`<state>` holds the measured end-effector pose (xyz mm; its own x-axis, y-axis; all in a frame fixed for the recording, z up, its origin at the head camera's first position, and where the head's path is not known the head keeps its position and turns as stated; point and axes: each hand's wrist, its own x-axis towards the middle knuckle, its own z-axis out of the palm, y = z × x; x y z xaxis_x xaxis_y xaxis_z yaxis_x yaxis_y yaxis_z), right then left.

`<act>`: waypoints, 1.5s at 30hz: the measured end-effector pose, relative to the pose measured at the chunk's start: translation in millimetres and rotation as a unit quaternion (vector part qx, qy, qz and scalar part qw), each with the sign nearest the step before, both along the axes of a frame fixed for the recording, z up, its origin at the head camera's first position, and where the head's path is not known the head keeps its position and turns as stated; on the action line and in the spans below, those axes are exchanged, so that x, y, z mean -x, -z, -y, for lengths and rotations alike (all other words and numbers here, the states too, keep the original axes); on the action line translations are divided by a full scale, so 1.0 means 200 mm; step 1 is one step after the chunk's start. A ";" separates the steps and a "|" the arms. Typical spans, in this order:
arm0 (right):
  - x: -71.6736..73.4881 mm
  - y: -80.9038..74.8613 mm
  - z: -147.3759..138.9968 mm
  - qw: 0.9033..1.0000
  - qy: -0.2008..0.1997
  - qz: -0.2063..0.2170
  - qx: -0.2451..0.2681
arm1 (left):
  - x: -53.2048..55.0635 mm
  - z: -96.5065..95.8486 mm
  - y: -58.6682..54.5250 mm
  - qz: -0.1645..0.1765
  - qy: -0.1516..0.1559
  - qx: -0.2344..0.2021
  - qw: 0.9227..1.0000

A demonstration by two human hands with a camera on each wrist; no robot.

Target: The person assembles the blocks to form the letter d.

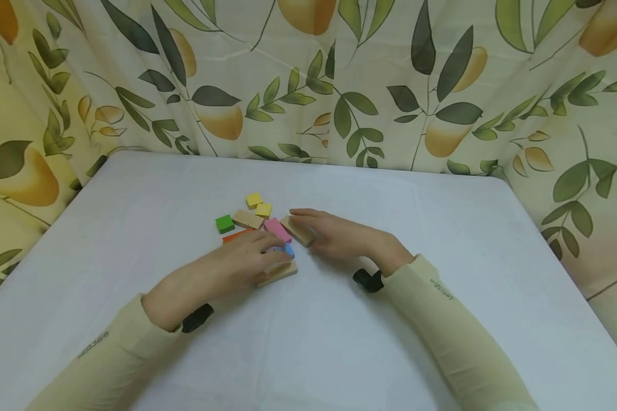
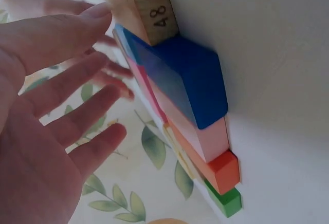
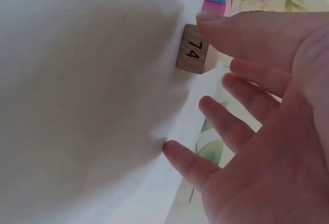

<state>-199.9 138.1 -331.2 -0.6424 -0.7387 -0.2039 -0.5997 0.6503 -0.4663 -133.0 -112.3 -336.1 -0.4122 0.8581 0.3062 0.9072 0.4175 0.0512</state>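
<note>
My left hand (image 1: 247, 257) reaches over the near side of a cluster of wooden blocks, its fingers spread in the left wrist view. Its thumb tip lies at the edge of a plain block marked 48 (image 2: 160, 21); whether it touches cannot be told. Under that hand a blue block (image 1: 288, 249) and an orange-red block (image 1: 235, 236) are partly hidden. My right hand (image 1: 339, 234) lies along the right side of a plain block marked 74 (image 3: 192, 49). The right thumb tip meets that block's edge, while the other fingers are loosely extended. A pink block (image 1: 277, 229) lies between both hands.
Beyond the hands lie two yellow blocks (image 1: 254, 200), another plain block (image 1: 248, 218) and a green block (image 1: 224, 224). All rest on a white-covered table (image 1: 391, 342). Behind it hangs a curtain (image 1: 298, 68) patterned with leaves and fruit.
</note>
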 end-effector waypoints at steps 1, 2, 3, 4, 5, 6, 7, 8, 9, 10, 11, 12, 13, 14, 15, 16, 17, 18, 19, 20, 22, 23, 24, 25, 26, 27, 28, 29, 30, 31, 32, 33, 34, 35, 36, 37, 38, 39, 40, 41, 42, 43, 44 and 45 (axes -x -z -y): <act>0.00 0.00 0.01 1.000 -0.001 0.003 -0.004 | -0.01 0.00 0.00 0.007 0.005 0.007 1.000; 0.01 0.00 0.02 1.000 -0.002 0.007 -0.006 | -0.01 -0.01 0.00 0.013 0.010 0.015 1.000; 0.01 0.00 0.03 1.000 -0.004 0.011 -0.008 | -0.02 -0.01 -0.01 0.026 0.011 0.024 0.999; 0.02 -0.01 0.03 1.000 -0.008 0.012 -0.008 | -0.02 -0.01 -0.01 0.035 0.014 0.032 0.999; 0.02 -0.01 0.04 1.000 -0.014 0.012 -0.008 | -0.03 -0.02 -0.01 0.043 0.016 0.040 0.998; 0.03 -0.01 0.04 1.000 -0.020 0.012 -0.008 | -0.03 -0.02 -0.01 0.052 0.015 0.047 0.997; 0.03 -0.01 0.05 1.000 -0.025 0.012 -0.008 | -0.04 -0.02 -0.01 0.062 0.009 0.056 0.996; 0.03 0.00 0.05 0.999 -0.029 0.012 -0.010 | -0.04 -0.02 -0.01 0.068 0.003 0.065 0.996; 0.04 0.00 0.05 0.999 -0.032 0.011 -0.011 | -0.04 -0.03 -0.02 0.075 -0.003 0.072 0.995; 0.04 0.00 0.05 0.999 -0.035 0.010 -0.012 | -0.04 -0.03 -0.02 0.079 -0.007 0.080 0.994; 0.04 0.00 0.05 0.999 -0.036 0.011 -0.015 | -0.04 -0.04 -0.02 0.086 -0.013 0.088 0.992; 0.04 0.00 0.05 0.999 -0.035 0.014 -0.016 | -0.04 -0.04 -0.02 0.094 -0.019 0.097 0.991; 0.04 0.00 0.05 0.999 -0.034 0.016 -0.018 | -0.04 -0.04 -0.03 0.104 -0.024 0.104 0.989; 0.04 0.00 0.05 0.999 -0.032 0.018 -0.020 | -0.03 -0.05 -0.03 0.113 -0.028 0.111 0.987; 0.04 0.00 0.04 0.999 -0.032 0.020 -0.021 | -0.03 -0.05 -0.03 0.123 -0.032 0.116 0.985; 0.04 0.00 0.04 0.999 -0.030 0.021 -0.022 | -0.03 -0.05 -0.04 0.130 -0.034 0.121 0.983; 0.04 0.00 0.04 0.999 -0.030 0.022 -0.024 | -0.03 -0.05 -0.04 0.137 -0.036 0.124 0.982; 0.04 0.00 0.03 0.999 -0.030 0.022 -0.025 | -0.03 -0.05 -0.04 0.141 -0.037 0.126 0.981; 0.04 0.00 0.03 0.999 -0.030 0.020 -0.026 | -0.03 -0.05 -0.05 0.143 -0.037 0.127 0.981; 0.04 0.00 0.02 0.999 -0.029 0.020 -0.028 | -0.03 -0.05 -0.05 0.144 -0.036 0.128 0.981; 0.04 0.00 0.01 0.999 -0.028 0.017 -0.033 | -0.03 -0.05 -0.05 0.142 -0.035 0.129 0.981; 0.04 0.00 0.00 0.999 -0.026 0.017 -0.035 | -0.03 -0.05 -0.05 0.138 -0.034 0.129 0.981; 0.04 0.00 0.00 0.999 -0.024 0.017 -0.037 | -0.03 -0.05 -0.04 0.134 -0.033 0.131 0.982; 0.04 -0.01 -0.01 0.999 -0.022 0.018 -0.037 | -0.03 -0.05 -0.04 0.131 -0.034 0.133 0.982; 0.04 -0.01 -0.02 0.999 -0.019 0.018 -0.038 | -0.03 -0.06 -0.04 0.129 -0.035 0.134 0.982; 0.04 -0.01 -0.02 0.999 -0.017 0.018 -0.038 | -0.03 -0.06 -0.04 0.125 -0.036 0.135 0.982; 0.03 -0.01 -0.03 0.999 -0.013 0.017 -0.038 | -0.03 -0.07 -0.04 0.120 -0.036 0.137 0.983; 0.03 -0.01 -0.03 0.999 -0.010 0.016 -0.038 | -0.03 -0.07 -0.04 0.113 -0.036 0.136 0.984; 0.03 -0.01 -0.04 0.999 -0.009 0.013 -0.037 | -0.03 -0.08 -0.04 0.107 -0.036 0.137 0.984; 0.03 -0.01 -0.05 0.999 -0.007 0.010 -0.035 | -0.03 -0.08 -0.04 0.103 -0.037 0.136 0.985; 0.03 -0.01 -0.05 0.999 -0.004 0.008 -0.035 | -0.03 -0.08 -0.04 0.098 -0.038 0.136 0.985; 0.03 -0.01 -0.05 0.999 0.000 0.006 -0.035 | -0.03 -0.09 -0.04 0.093 -0.039 0.136 0.986; 0.02 -0.01 -0.06 0.999 0.003 0.004 -0.034 | -0.03 -0.09 -0.04 0.089 -0.039 0.134 0.986; 0.02 -0.01 -0.06 0.999 0.004 0.000 -0.032 | -0.03 -0.10 -0.04 0.086 -0.040 0.134 0.986; 0.02 -0.01 -0.07 1.000 0.007 -0.001 -0.030 | -0.03 -0.10 -0.04 0.086 -0.042 0.134 0.986; 0.02 -0.01 -0.07 0.999 0.011 -0.002 -0.030 | -0.03 -0.11 -0.04 0.088 -0.044 0.132 0.986; 0.02 -0.01 -0.08 0.999 0.015 -0.002 -0.030 | -0.02 -0.11 -0.04 0.086 -0.043 0.130 0.987; 0.02 -0.01 -0.08 0.999 0.017 -0.003 -0.029 | -0.02 -0.11 -0.04 0.084 -0.043 0.129 0.987; 0.02 -0.01 -0.09 0.999 0.019 -0.005 -0.027 | -0.02 -0.12 -0.04 0.082 -0.043 0.126 0.988; 0.01 -0.01 -0.09 0.999 0.021 -0.006 -0.025 | -0.03 -0.12 -0.04 0.081 -0.043 0.126 0.988; 0.01 -0.01 -0.10 0.999 0.024 -0.006 -0.023 | -0.03 -0.13 -0.04 0.080 -0.042 0.126 0.988; 0.01 -0.01 -0.10 0.999 0.026 -0.008 -0.021 | -0.03 -0.13 -0.04 0.079 -0.042 0.127 0.988; 0.01 0.00 -0.11 0.999 0.026 -0.010 -0.017 | -0.03 -0.13 -0.04 0.075 -0.041 0.127 0.988; 0.01 0.00 -0.11 0.999 0.026 -0.012 -0.013 | -0.03 -0.14 -0.04 0.073 -0.038 0.126 0.989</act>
<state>-201.5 160.7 -331.0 -0.6851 -0.6982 -0.2078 -0.5748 0.6934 -0.4344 -127.2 -84.8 -328.0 -0.5029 0.8642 0.0186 0.8631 0.5009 0.0644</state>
